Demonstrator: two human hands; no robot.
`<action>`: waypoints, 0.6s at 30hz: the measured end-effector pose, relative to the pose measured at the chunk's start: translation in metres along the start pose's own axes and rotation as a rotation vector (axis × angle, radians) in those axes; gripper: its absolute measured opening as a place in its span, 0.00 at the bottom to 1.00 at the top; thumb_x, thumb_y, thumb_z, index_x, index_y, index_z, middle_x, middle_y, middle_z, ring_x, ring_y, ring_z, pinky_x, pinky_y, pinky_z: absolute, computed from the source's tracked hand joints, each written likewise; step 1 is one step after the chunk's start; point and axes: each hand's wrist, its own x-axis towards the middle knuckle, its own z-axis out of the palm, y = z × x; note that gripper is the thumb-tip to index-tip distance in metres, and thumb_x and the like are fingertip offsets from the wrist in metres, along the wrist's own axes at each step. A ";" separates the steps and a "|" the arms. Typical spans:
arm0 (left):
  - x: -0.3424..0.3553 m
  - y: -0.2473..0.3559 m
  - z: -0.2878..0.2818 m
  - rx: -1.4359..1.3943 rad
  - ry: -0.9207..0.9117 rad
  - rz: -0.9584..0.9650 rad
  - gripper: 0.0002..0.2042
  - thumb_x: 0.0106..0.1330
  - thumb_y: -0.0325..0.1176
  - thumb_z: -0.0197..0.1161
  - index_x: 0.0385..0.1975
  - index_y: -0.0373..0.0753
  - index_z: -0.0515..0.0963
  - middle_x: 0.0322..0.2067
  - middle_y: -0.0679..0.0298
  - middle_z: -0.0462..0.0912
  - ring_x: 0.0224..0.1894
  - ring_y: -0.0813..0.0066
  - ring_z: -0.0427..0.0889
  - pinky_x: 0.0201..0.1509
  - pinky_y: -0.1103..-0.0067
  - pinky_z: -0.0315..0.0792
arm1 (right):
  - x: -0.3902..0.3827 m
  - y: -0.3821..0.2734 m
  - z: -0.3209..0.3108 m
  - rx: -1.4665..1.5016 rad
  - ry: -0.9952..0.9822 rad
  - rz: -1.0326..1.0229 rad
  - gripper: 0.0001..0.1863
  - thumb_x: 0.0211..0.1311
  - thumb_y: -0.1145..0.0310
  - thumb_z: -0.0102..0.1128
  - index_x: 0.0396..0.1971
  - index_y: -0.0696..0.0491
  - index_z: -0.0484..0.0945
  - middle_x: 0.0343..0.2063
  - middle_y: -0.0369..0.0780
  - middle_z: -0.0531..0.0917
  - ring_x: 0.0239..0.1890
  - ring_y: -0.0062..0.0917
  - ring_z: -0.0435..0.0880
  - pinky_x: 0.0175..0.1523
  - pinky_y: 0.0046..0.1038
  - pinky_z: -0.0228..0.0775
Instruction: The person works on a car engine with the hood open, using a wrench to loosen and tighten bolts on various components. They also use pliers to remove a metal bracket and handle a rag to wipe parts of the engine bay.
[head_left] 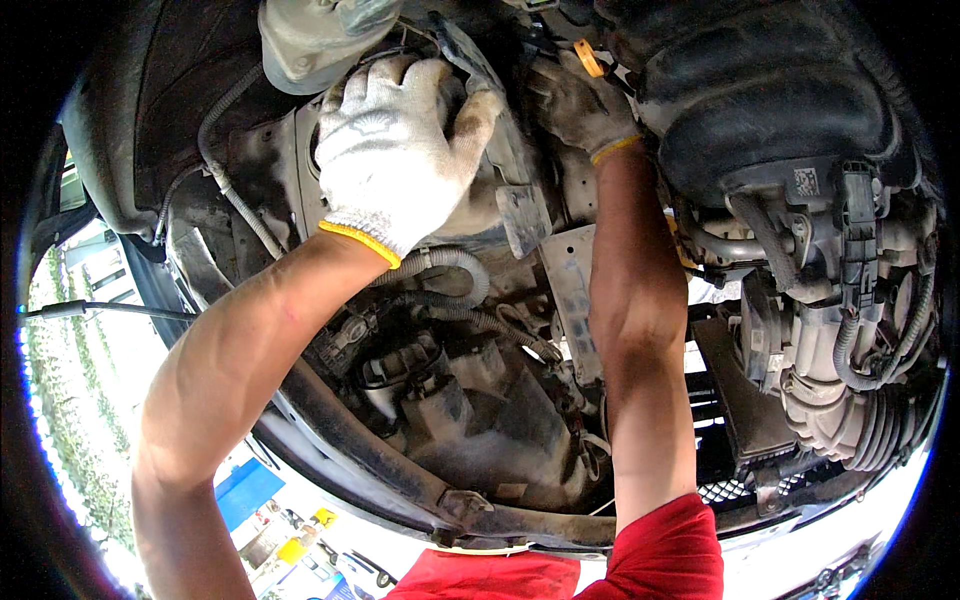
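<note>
My left hand point(395, 155), in a white knit glove with a yellow cuff, is curved over a rounded silvery part point(470, 212) in the engine bay. Its thumb presses near the edge of a narrow dusty metal bracket point(525, 220); the fingertips bend out of sight. Across the bracket, my right hand point(580, 105), in a soiled glove, reaches into a shadowed recess. Its fingers are bent, and darkness hides what they touch. An orange-yellow loop handle point(588, 58) stands beside the right hand.
A pale plastic reservoir point(325, 40) sits above my left hand. On the right are a large black engine cover point(790, 90) and a ribbed intake hose point(870, 430). A corrugated hose point(460, 275) bends below my left wrist. The body's front edge point(400, 480) curves along the bottom.
</note>
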 end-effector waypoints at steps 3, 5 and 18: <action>-0.004 -0.004 0.000 0.007 -0.042 -0.049 0.21 0.66 0.55 0.64 0.41 0.41 0.82 0.41 0.52 0.84 0.46 0.50 0.82 0.56 0.56 0.72 | -0.003 -0.009 0.014 0.505 0.046 0.171 0.28 0.81 0.50 0.45 0.68 0.54 0.69 0.58 0.45 0.81 0.56 0.32 0.80 0.67 0.39 0.72; 0.001 -0.001 0.001 -0.017 -0.032 -0.039 0.21 0.66 0.55 0.64 0.40 0.41 0.82 0.41 0.52 0.84 0.47 0.51 0.82 0.56 0.57 0.72 | -0.002 -0.017 0.007 0.573 -0.164 0.164 0.28 0.81 0.51 0.46 0.69 0.54 0.69 0.58 0.45 0.81 0.57 0.32 0.81 0.67 0.39 0.71; -0.003 0.000 -0.005 0.019 -0.063 -0.018 0.22 0.69 0.54 0.65 0.47 0.40 0.81 0.45 0.53 0.84 0.48 0.50 0.82 0.55 0.59 0.75 | -0.011 -0.024 0.043 0.277 0.113 0.234 0.18 0.73 0.60 0.61 0.52 0.57 0.84 0.46 0.39 0.88 0.47 0.23 0.86 0.50 0.25 0.80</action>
